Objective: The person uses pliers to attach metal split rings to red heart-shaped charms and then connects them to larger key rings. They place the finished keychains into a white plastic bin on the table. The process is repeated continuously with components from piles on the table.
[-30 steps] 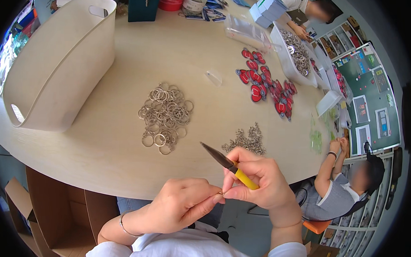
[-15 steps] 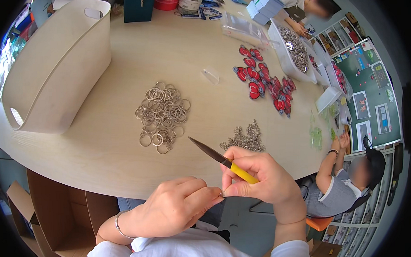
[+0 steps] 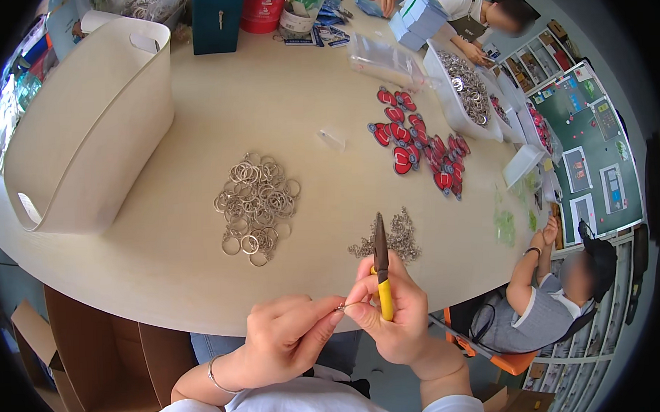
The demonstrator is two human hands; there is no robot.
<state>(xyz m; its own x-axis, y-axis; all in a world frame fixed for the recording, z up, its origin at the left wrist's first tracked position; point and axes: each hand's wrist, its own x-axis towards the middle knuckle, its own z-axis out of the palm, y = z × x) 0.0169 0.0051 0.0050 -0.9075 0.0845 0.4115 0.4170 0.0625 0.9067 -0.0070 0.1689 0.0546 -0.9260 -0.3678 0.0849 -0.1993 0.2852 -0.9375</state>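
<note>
The left hand (image 3: 285,335) and right hand (image 3: 401,330) pinched a tiny metal piece (image 3: 340,307) between them; the right also held yellow-handled pliers (image 3: 385,297). Beyond, on the table (image 3: 165,262), lay small metal parts (image 3: 400,236), key rings (image 3: 256,201), then red charms (image 3: 402,160).

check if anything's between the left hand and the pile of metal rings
Nothing visible stands between the left hand and the pile of metal rings; only tabletop lies there. The pliers in the right hand are off to the right.
</note>
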